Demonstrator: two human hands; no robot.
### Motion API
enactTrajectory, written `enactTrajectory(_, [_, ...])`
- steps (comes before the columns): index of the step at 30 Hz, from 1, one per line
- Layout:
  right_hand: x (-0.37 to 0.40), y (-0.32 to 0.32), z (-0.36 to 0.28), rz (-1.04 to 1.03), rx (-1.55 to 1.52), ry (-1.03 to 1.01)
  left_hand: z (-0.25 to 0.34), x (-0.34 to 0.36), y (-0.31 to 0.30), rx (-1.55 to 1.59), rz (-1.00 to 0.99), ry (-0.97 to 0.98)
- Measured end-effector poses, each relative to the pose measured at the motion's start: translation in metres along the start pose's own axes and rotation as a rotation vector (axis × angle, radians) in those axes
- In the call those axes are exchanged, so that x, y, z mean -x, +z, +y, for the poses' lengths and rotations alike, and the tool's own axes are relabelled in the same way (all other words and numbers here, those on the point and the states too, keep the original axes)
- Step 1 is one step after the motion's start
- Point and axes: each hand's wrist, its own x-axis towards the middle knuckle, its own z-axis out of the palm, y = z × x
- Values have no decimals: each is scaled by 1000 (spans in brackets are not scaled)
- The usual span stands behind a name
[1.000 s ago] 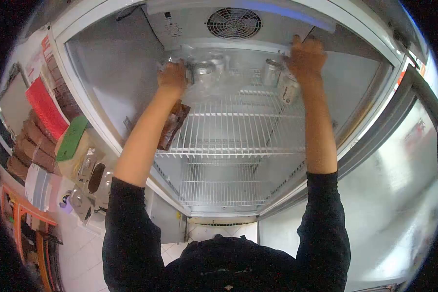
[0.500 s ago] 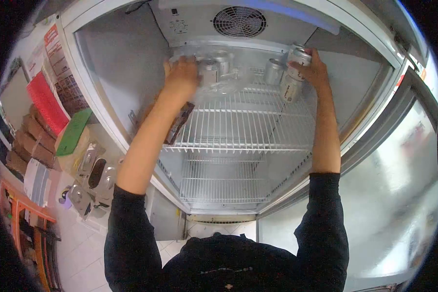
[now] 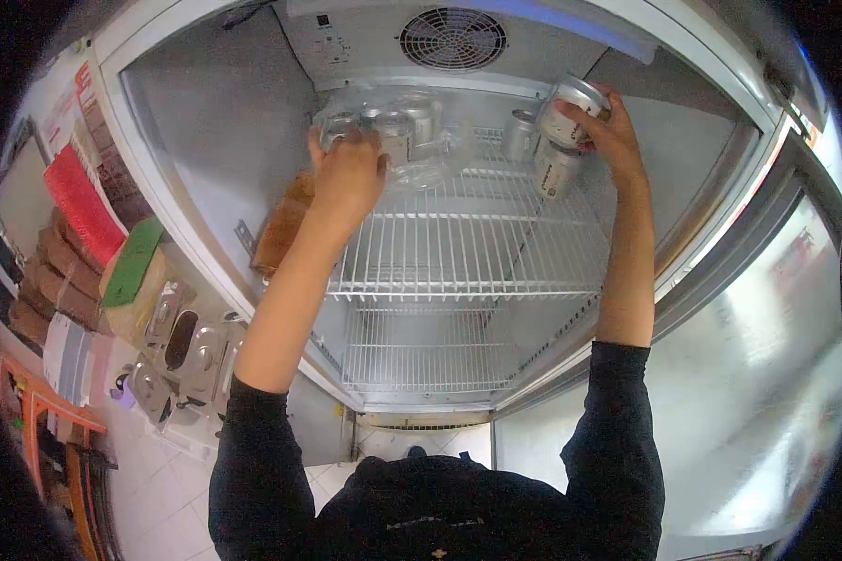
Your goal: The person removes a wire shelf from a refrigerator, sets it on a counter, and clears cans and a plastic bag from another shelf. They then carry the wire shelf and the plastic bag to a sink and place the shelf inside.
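Can [image 3: 582,92] clamped in right hand [image 3: 619,140], tilted above lower can [image 3: 556,174] on wire shelf [image 3: 458,224], could topple that one if pressed off-centre; left hand [image 3: 348,182], well apart at bagged cans [image 3: 398,145], grip unclear, could tip them if loose plastic [image 3: 426,176] snags.

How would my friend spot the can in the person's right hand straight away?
Inside the open fridge, look below and to the right of the round fan grille. There the right hand grips a pale can with dark lettering and a silvery top. Its similar neighbour sits lower, with no fingers wrapped around it.
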Motion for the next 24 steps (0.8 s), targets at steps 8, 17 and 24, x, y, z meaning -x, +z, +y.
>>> enactTrajectory(8, [4, -4, 4, 12, 4, -10, 5, 5, -1, 55, 8, 19])
enactTrajectory(17, [-10, 6, 38, 150, 459, -169, 10, 11, 2, 44, 38, 66])
enactTrajectory(24, [-8, 15, 48, 147, 402, -212, 13, 14, 1, 55, -68, 60])
